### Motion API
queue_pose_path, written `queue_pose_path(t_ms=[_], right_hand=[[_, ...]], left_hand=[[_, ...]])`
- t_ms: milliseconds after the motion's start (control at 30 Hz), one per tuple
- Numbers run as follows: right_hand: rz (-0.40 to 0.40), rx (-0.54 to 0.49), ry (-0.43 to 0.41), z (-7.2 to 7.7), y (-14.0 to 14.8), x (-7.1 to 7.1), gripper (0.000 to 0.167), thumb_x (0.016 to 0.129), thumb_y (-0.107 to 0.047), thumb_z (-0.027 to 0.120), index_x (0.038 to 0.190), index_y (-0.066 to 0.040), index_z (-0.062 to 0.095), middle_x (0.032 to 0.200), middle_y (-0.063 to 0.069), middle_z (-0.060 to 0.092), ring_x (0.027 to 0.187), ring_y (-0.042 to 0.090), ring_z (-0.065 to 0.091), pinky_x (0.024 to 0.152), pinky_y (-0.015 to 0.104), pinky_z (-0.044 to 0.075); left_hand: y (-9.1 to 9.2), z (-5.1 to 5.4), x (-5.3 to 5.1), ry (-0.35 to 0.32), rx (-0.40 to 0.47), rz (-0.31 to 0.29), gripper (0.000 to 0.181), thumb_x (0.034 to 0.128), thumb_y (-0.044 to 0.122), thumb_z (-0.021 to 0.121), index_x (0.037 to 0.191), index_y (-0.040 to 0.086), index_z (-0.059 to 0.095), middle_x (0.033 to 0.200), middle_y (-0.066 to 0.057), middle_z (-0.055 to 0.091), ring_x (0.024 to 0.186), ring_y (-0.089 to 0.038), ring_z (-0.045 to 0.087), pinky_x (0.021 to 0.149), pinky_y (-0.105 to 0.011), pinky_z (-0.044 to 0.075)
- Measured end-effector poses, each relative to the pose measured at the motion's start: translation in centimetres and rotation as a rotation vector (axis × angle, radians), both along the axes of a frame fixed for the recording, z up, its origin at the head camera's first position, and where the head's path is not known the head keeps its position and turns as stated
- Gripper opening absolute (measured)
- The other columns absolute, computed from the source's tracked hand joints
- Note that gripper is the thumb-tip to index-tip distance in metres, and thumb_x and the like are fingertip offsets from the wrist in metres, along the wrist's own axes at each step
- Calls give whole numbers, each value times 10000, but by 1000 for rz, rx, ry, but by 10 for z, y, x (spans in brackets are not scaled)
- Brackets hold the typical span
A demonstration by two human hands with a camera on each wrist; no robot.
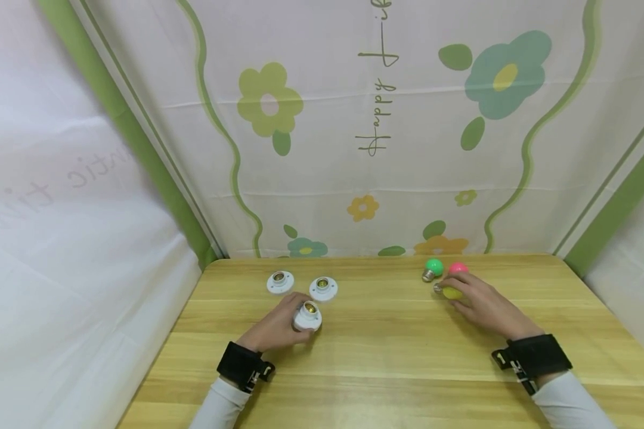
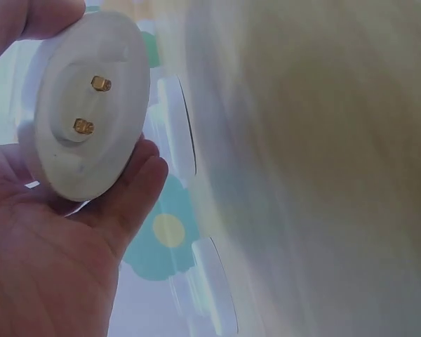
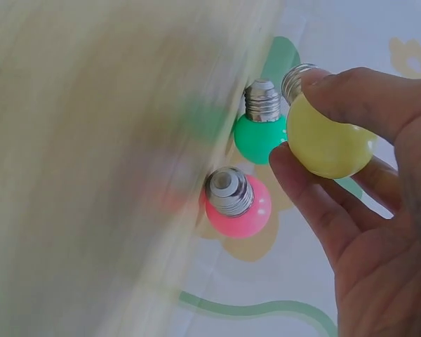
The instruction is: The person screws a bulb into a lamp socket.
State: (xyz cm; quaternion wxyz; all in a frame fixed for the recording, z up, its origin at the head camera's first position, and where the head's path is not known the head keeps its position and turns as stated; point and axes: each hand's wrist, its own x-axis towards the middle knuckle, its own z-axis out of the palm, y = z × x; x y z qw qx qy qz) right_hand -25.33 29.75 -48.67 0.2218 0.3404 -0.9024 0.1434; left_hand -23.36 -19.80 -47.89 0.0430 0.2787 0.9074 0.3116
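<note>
yellow light bulb (image 1: 453, 292) sits in the right hand (image 1: 483, 304), over the right part of the table, its metal screw base pointing left. that hand's grip is closed in on the bulb, thumb on one side and fingertips on the other, parted only by the bulb's width. the left hand (image 1: 281, 325) grips a white lamp socket (image 1: 307, 317) by its round rim, thumb and fingers spread as wide as the disc; its threaded mouth faces up in the head view, and the left wrist view shows two brass terminals (image 2: 92, 105) on the underside, raised off the table. just beyond the left hand, a second socket (image 1: 323, 289) and a third socket (image 1: 280, 282) lie flat, near each other. beside the right hand are a green bulb (image 1: 434, 266) and a pink bulb (image 1: 458, 269), the pink one partly hidden by the hand in the head view. under everything is a wood-grain table (image 1: 381, 369); behind it hangs a pale cloth (image 1: 322, 179) printed with flowers and script. black straps (image 1: 539, 356) circle both wrists, above white sleeves (image 1: 571, 402).
</note>
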Motion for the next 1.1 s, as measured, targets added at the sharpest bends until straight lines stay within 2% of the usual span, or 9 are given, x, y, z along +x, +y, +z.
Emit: queue_pose_path(t_ms=[167,367,667,900,1100], right_hand=[[-14,-19,-34,2,-2,2,587,765,32,906,1304,-69,697,1275,130,698,1185,381,674,946,581,588],[-31,-29,-52,5,-5,4,559,788,8,900,1300,-70,688,1278,133,696,1190,390,676,950,592,584],[-23,-43,-51,10,-11,9,547,811,-14,888,1308,-92,672,1268,114,697,1156,364,699,903,554,612],[9,-46,-38,15,-16,11,597,812,-34,895,1356,-103,659,1336,134,688,1214,359,681,941,543,608],[30,-44,-25,20,-20,13,601,812,-53,901,1363,-78,663,1344,136,685,1231,347,673,960,533,603]], left_hand=[[3,1,0,30,-2,-9,571,880,223,812,1390,101,587,1360,-45,554,1202,-162,543,1028,-365,528],[4,2,1,28,9,-11,554,877,227,803,1377,117,592,1366,-22,521,1167,-130,548,1019,-332,537],[7,4,1,28,19,-1,543,870,227,800,1360,123,592,1395,-24,503,1187,-127,549,1039,-354,538],[8,6,1,23,7,-4,588,881,236,791,1412,107,573,1459,-49,495,1268,-152,543,1090,-403,528],[10,7,1,26,11,-16,603,882,237,794,1424,96,569,1457,-55,511,1276,-159,551,1103,-418,528]])
